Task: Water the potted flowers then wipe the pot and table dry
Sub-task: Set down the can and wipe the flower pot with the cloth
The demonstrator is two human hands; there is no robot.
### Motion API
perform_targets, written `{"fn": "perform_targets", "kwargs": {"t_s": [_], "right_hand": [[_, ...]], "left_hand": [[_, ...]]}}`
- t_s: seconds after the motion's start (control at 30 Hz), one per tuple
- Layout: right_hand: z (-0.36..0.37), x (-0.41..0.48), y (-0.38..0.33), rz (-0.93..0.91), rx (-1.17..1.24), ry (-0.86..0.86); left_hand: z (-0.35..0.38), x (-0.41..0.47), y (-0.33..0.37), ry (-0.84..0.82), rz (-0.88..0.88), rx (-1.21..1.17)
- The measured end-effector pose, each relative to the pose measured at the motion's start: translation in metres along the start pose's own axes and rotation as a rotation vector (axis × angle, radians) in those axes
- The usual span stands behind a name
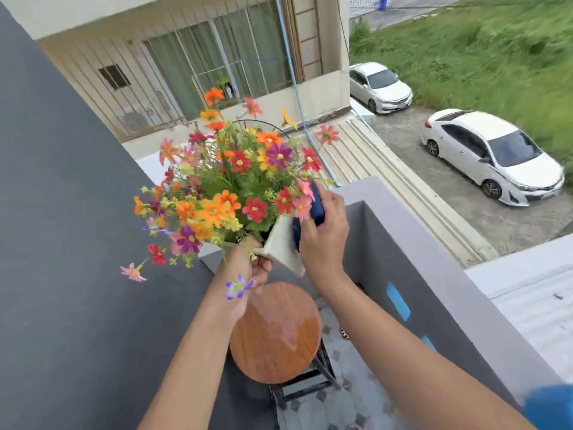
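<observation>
The left hand (pixel 248 268) grips the tilted pot (pixel 283 243) above the wet table (pixel 276 333), right fingers (pixel 333 200) clamping a cloth (pixel 317 209) against it; a hard wipe could knock it loose.

Looks like an upstairs home balcony: grey parapet wall (pixel 412 243) just right of the right hand (pixel 322 240), small round wooden table (pixel 273 333) below both hands, barred apartment windows (pixel 198 63) beyond, parked white cars (pixel 493 156) far below.
</observation>
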State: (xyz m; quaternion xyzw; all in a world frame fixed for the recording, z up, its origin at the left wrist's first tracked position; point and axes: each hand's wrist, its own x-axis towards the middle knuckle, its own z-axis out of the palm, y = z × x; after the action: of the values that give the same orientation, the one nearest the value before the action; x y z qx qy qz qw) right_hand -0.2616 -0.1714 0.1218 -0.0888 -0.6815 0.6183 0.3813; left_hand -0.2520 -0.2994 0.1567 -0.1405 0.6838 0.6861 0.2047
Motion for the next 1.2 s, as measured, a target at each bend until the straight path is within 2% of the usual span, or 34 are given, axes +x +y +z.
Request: {"fn": "perform_targets", "kwargs": {"t_s": [0.1,0.2,0.3,0.4,0.53,0.73,0.8,0.9,1.03,1.13,1.2], "right_hand": [[-0.01,0.027,0.004,0.083,0.036,-0.003],[-0.017,0.046,0.01,0.219,0.129,-0.091],[-0.023,0.054,0.008,0.265,0.139,-0.221],[-0.027,0.058,0.007,0.345,0.099,-0.356],[-0.027,0.067,0.009,0.558,-0.007,-0.526],[-0.038,0.067,0.0,0.593,-0.082,-0.777],[-0.034,0.063,-0.001,0.596,-0.098,-0.708],[-0.025,0.055,0.004,0.611,-0.11,-0.496],[-0.015,0.039,0.013,0.631,-0.013,-0.267],[-0.011,0.025,0.014,0.603,0.011,-0.185],[-0.009,0.017,0.013,0.55,0.016,-0.162]], "left_hand": [[-0.005,-0.001,0.0,0.01,0.005,0.041],[-0.025,0.004,0.001,0.057,0.032,0.122],[-0.041,0.008,0.001,0.104,0.067,0.232],[-0.047,0.009,0.006,0.132,0.072,0.313],[-0.055,0.012,0.006,0.157,0.042,0.359],[-0.063,0.008,0.0,0.155,0.103,0.378],[-0.062,0.004,-0.001,0.139,0.148,0.377],[-0.058,0.004,0.003,0.164,0.175,0.36],[-0.052,0.012,0.012,0.282,0.2,0.27],[-0.048,0.015,0.0,0.422,0.27,0.249],[-0.038,0.012,-0.015,0.422,0.261,0.238]]}}
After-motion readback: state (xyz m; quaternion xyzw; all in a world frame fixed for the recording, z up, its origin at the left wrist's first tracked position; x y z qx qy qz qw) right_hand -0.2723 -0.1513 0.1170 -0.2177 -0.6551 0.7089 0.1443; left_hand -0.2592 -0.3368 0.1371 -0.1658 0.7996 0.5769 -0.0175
